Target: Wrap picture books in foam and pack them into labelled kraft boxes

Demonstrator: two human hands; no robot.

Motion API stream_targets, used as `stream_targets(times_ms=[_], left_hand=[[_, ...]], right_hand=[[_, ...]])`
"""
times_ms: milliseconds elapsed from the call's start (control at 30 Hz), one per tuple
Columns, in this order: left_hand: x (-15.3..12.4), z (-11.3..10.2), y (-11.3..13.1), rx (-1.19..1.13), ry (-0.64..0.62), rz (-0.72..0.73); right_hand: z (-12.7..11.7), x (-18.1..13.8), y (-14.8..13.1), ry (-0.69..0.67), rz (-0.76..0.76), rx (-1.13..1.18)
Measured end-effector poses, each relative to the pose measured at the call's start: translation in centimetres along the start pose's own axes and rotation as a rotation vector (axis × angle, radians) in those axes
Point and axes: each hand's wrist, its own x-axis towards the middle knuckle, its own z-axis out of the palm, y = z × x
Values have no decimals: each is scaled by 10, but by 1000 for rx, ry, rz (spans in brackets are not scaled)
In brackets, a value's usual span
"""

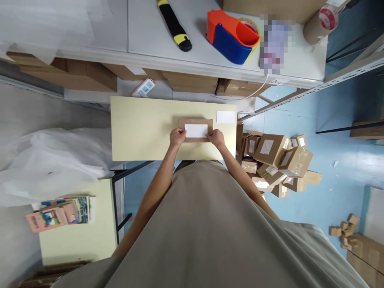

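On the pale yellow table (141, 128) lies a small brown cardboard box (195, 121). A white label (196, 131) is at its top face, level with the box's long sides. My left hand (177, 137) pinches the label's left end between thumb and fingers. At the opposite end, my right hand (216, 137) pinches the label's right edge. Whether the label is stuck to the cardboard or held just over it, I cannot tell. A second white label (225, 117) lies on the table at the far right corner.
A shelf (144, 32) behind the table bears a black-and-yellow utility knife (175, 26), an orange-and-blue tape dispenser (231, 36) and a tape roll (319, 24). Cardboard boxes (273, 150) are piled on the floor at right. Books (63, 214) and white plastic wrap (60, 160) are at left.
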Motion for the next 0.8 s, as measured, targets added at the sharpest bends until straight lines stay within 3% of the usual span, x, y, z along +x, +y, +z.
stream_targets(times_ms=[133,333,633,800], left_hand=[[1,0,-4,-28,-11,13],[-1,-1,-4,-57,-8,15],[-2,-1,-8,-99,-26,31],[-5,-3,-6,-101,-42,40]], right_hand=[[-14,14,-13,-35,1,-72],[-29,29,-38,96,-24,-14],[-8,3,-40,-103,-85,-246],[-2,22,-61,-6,-75,-145]])
